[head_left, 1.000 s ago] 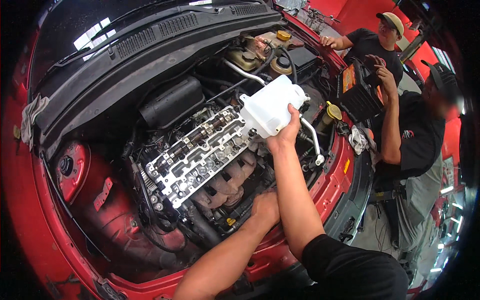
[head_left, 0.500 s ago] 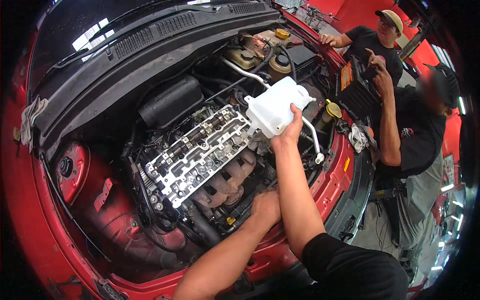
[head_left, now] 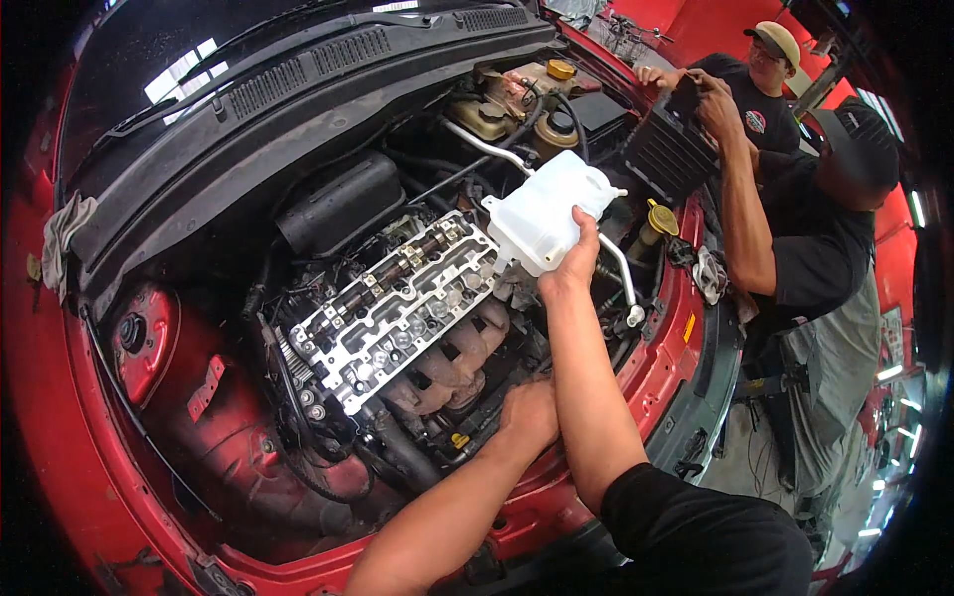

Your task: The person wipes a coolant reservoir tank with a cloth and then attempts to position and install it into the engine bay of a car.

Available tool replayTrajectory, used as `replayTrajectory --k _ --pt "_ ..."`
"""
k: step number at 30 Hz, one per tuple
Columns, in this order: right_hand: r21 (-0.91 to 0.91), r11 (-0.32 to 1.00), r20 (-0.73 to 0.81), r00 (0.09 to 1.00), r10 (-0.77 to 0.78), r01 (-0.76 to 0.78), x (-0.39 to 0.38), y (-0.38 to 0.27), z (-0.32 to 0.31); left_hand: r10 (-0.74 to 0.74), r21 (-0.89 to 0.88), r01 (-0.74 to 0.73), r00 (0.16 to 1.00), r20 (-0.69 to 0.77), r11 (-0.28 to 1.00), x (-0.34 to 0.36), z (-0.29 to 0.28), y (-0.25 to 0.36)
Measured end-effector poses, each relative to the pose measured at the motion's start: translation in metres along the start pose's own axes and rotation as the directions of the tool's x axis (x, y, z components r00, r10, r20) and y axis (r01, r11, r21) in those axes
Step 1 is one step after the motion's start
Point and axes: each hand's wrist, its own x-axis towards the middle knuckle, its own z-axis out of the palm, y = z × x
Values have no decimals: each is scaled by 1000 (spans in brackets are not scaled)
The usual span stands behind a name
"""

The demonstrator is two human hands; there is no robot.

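Observation:
My right hand grips a white translucent plastic tank by its lower right side, holding it over the right end of the engine. Below it, partly behind my right forearm, my left hand is curled down among dark parts beside the exhaust manifold; what it grips is hidden. The aluminium cylinder head is uncovered, with camshaft and valve parts showing, left of the tank. A metal pipe runs down just right of the tank.
Two co-workers stand at the right; the nearer holds a black battery raised and tilted, the other is behind it. A yellow-capped filler, reservoirs, crumpled rags and the red front body edge surround the bay.
The nearer co-worker has raised and tilted the battery, moving it up and left. My hands and the white tank have stayed nearly still.

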Motion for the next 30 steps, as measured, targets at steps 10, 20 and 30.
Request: replayTrajectory --k 10,20,30 --pt "36 999 7 1000 8 -8 -3 0 2 18 24 -17 999 -37 1000 -4 -2 2" --pt "20 999 -13 999 29 -29 -4 2 4 39 -13 -39 998 -55 999 -4 1 -4" --pt "18 1000 0 1000 12 -12 0 1 0 41 41 -42 999 24 998 -8 -11 7"
